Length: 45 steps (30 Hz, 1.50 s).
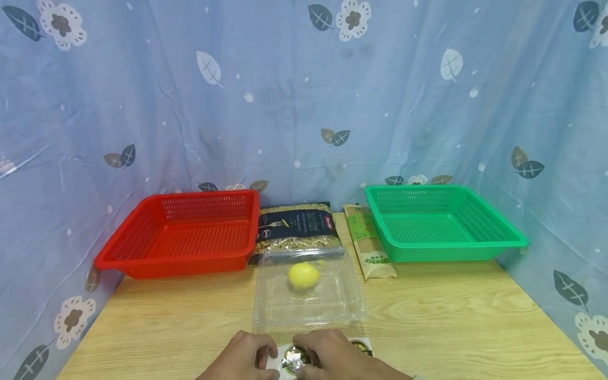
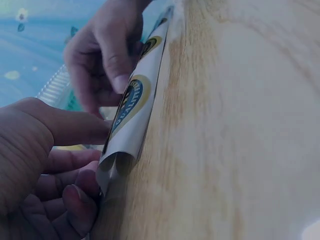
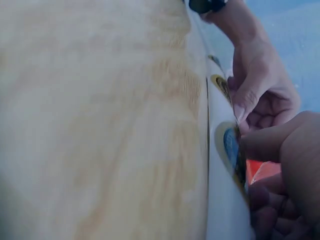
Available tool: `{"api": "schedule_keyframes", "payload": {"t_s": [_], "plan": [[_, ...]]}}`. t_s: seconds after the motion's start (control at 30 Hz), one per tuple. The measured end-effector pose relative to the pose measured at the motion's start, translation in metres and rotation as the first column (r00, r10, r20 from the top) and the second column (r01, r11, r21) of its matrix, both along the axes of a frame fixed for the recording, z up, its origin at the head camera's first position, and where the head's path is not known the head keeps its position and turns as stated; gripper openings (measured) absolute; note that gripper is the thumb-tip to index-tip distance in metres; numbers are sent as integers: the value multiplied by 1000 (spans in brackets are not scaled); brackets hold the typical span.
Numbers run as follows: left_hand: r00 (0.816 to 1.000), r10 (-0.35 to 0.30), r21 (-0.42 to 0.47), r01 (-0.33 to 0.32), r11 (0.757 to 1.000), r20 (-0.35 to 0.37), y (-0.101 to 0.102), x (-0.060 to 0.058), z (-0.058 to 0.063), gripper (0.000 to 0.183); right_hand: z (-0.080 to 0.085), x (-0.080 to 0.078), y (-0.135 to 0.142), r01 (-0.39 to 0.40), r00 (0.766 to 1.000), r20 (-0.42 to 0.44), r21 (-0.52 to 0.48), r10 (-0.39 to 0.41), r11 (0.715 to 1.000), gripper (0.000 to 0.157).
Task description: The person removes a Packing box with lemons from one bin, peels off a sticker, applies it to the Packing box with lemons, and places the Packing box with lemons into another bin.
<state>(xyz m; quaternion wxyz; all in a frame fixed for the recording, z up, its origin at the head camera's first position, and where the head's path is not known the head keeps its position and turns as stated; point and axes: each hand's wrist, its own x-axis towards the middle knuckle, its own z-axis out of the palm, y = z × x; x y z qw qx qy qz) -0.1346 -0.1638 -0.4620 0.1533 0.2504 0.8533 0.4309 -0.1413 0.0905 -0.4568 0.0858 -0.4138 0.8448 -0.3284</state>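
Note:
A white strip of round labels (image 1: 287, 352), with gold rings and dark centres, lies near the table's front edge. Lettering like "QUALITY" shows on one label (image 2: 131, 102). My left hand (image 1: 244, 354) pinches the strip toward its left end, thumb on the printed face and fingers curled behind. Farther right, my right hand (image 1: 334, 352) pinches the strip between thumb and fingers. In the left wrist view, the strip's near end curls into an open fold. Just beyond both hands sits a clear plastic container (image 1: 271, 311) with a yellow lemon (image 1: 304, 275); whether its lid is closed I cannot tell.
A red basket (image 1: 180, 266) stands at the back left, a green basket (image 1: 427, 253) at the back right. Between them lie a pasta bag (image 1: 296, 224) and a slim green-and-tan packet (image 1: 368, 240). A blue patterned curtain (image 1: 280, 105) encloses the wooden table (image 1: 446, 316).

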Motion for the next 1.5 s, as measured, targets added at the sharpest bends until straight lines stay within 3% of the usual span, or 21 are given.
{"api": "schedule_keyframes", "payload": {"t_s": [0.17, 0.37, 0.53, 0.77, 1.07, 1.33, 1.5], "plan": [[1000, 5, 17, -5, 1000, 8, 1, 0, 0, 19, -2, 1, -1, 2, 998, -62, 23, -1, 1000, 21], [999, 21, 20, -22, 1000, 35, 1, 0, -1, 20, -6, 2, 0, 53, 999, 5, -17, -53, 998, 37], [999, 29, -3, -28, 1000, 39, 2, 0, 1, 20, -6, 2, -2, 98, 994, 53, -38, -96, 994, 34], [999, 32, -14, -32, 999, 41, 4, -2, 1, 19, -7, 4, 0, 138, 990, 37, -66, -136, 988, 36], [995, 34, -17, -32, 999, 91, 3, -5, 3, 18, -9, 7, 0, 126, 980, -143, -77, -136, 989, 20], [1000, 14, -40, -13, 999, 24, 5, -4, 3, 17, -16, 5, -1, 45, 951, -291, -191, -100, 981, 18], [1000, 2, -44, -1, 999, 17, 7, -3, 5, 15, -17, 4, 1, -8, 946, -317, -238, -70, 971, 11]]}}
